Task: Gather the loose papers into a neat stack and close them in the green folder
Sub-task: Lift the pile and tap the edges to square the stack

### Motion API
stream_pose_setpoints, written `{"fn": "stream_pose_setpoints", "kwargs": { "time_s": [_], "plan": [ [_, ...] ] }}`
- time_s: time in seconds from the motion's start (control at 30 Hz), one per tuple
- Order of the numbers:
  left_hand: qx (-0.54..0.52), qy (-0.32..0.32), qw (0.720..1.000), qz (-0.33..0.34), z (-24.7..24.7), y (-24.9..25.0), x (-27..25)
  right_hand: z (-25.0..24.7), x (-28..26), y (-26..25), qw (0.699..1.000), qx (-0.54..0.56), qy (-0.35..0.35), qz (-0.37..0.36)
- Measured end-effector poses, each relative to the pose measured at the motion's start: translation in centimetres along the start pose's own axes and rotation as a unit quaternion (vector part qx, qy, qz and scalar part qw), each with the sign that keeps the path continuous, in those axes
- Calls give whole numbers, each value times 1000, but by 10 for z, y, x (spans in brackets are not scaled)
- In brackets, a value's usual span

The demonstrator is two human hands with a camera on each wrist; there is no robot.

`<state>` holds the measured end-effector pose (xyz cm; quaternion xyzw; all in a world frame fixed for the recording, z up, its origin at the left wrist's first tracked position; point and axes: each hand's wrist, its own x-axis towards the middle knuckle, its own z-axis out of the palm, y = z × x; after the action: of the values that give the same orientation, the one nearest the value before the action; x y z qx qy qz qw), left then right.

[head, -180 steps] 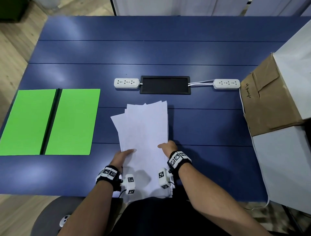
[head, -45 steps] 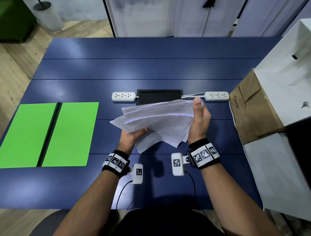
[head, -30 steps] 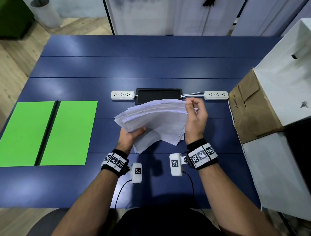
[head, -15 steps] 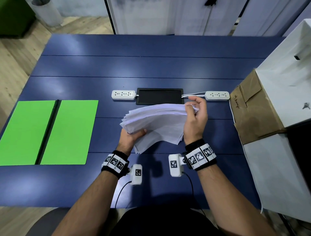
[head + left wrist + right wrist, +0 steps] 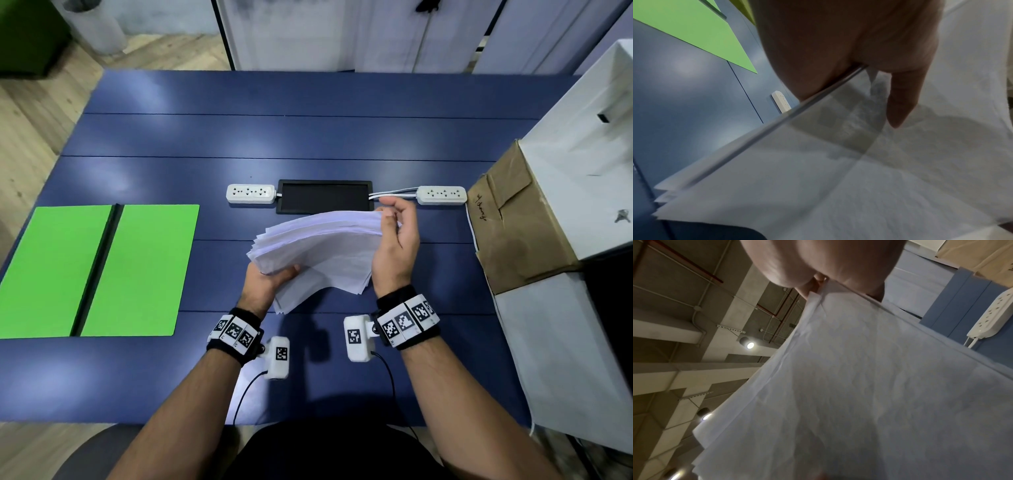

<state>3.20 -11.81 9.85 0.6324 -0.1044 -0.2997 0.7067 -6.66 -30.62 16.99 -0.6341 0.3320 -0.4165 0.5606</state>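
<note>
A bundle of white papers [image 5: 318, 250] is held up above the blue table [image 5: 308, 137], its sheets fanned slightly at the left edge. My left hand [image 5: 270, 277] grips the near-left part of the bundle, thumb on top; in the left wrist view a finger [image 5: 902, 100] lies across the papers [image 5: 838, 178]. My right hand [image 5: 394, 236] pinches the far-right edge, with fingers curled over the top. The right wrist view shows the papers [image 5: 859, 386] from below. The green folder [image 5: 99, 267] lies open and flat at the table's left, its dark spine [image 5: 96, 267] down the middle.
Two white power strips [image 5: 251, 193] [image 5: 442, 195] flank a black tray [image 5: 323, 197] at mid-table. A brown cardboard box [image 5: 513, 222] and white boxes [image 5: 582, 171] crowd the right edge. Bare table shows between the folder and the papers.
Since six seconds ago the papers were lifted off the table. Over the last second the spread sheets have drawn closer together, and my right hand curled onto the far-right edge.
</note>
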Motion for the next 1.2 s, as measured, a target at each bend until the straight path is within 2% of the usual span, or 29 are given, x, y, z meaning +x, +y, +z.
{"fn": "stream_pose_setpoints", "kwargs": {
  "time_s": [0.07, 0.2, 0.4, 0.47, 0.53, 0.7, 0.87, 1.03, 1.13, 1.2],
  "plan": [
    [6, 4, 1000, 2, 0, -1, 0, -2, -1, 0, 1000, 25, -13, 9],
    [4, 30, 999, -14, 0, -4, 1, -14, 5, 17, 985, 121, -124, 23],
    [15, 29, 999, -24, -2, -1, 2, -37, 1, 63, 971, 30, -210, 106],
    [9, 26, 999, -24, -3, -1, 2, -37, -3, 74, 968, -9, -213, 132],
    [16, 29, 999, -15, -1, 1, 1, -34, -5, 79, 971, -29, -205, 123],
    [27, 54, 998, 26, 9, 2, -3, -21, -11, 70, 985, -50, -129, 105],
    [20, 60, 998, 10, 13, 5, -9, -23, -16, 81, 976, -57, -140, 155],
    [-51, 133, 983, 114, 26, 39, -4, -26, -8, 81, 973, 6, -157, 168],
    [-62, 199, 972, 110, 37, 53, 2, -26, -7, 79, 972, 28, -159, 170],
    [-52, 218, 969, 101, 44, 60, 4, -26, -5, 78, 972, 41, -159, 167]
  ]
}}
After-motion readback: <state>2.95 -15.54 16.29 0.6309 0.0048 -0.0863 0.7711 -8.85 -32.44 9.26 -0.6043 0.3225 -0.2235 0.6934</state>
